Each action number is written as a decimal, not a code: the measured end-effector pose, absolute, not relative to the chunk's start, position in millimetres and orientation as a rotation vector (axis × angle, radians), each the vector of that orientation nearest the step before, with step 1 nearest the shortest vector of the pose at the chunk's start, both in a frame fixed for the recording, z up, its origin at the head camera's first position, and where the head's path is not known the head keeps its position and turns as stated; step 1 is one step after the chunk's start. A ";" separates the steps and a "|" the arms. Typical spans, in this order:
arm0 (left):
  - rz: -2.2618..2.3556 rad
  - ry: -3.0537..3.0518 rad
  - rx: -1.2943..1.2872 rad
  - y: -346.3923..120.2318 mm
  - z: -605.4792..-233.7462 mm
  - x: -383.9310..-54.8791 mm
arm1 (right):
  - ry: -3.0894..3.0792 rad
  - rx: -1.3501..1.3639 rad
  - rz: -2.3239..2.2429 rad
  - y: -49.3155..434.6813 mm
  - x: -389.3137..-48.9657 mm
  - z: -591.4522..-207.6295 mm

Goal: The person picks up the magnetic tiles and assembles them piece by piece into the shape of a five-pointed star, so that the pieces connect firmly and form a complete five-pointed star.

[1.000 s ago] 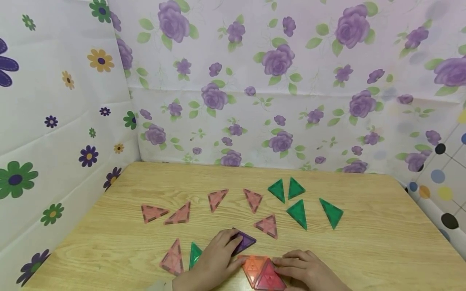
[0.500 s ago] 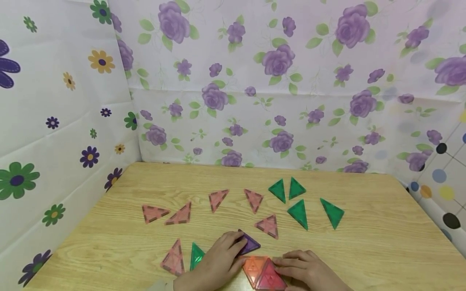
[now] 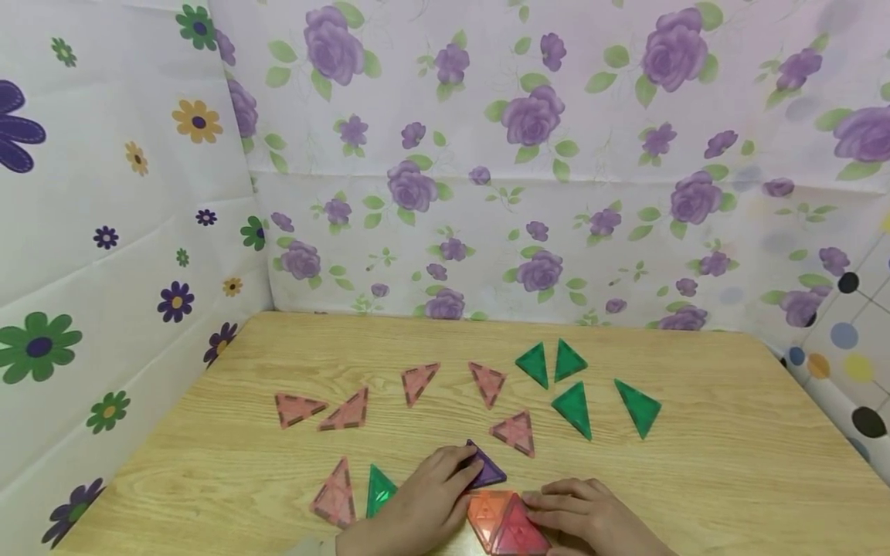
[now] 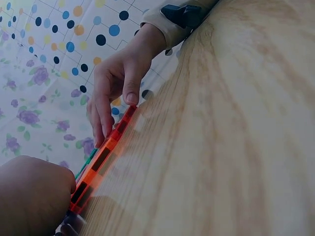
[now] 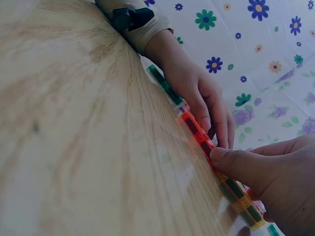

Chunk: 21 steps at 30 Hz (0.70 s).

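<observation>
My left hand grips a purple triangular magnetic tile, its fingertips on the tile's left side. Its thumb lies by the left corner of an orange tile. A red triangular tile adjoins the orange one along a slanting edge. The purple tile sits just above the orange tile's top edge. From the right side my right hand holds the red tile, thumb near and fingers on the far side. In the right wrist view, a yellow-edged tile shows under this hand, hidden in the head view.
Several pale pink triangular tiles lie scattered over the wooden table. Several green ones lie at the back right. Left of my left hand are another pink tile and a green one. Flowered sheets hang behind.
My left hand has slid the purple tile rightward, closer over the orange tile's top edge. The right hand and the red and orange tiles stay almost where they were.
</observation>
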<state>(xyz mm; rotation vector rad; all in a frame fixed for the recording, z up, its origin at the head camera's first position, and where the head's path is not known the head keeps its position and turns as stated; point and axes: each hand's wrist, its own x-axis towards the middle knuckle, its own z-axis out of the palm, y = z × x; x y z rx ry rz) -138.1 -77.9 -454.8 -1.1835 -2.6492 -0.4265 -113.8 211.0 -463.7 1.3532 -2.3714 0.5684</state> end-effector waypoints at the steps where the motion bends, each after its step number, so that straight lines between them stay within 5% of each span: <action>1: -0.417 -2.644 -1.191 -77.6 -454.7 -138.3 | -2.369 1.353 0.566 211.1 -113.9 -463.9; 21: -0.380 -2.566 -1.338 -75.6 -455.3 -133.7 | -2.370 1.376 0.546 213.2 -115.3 -464.5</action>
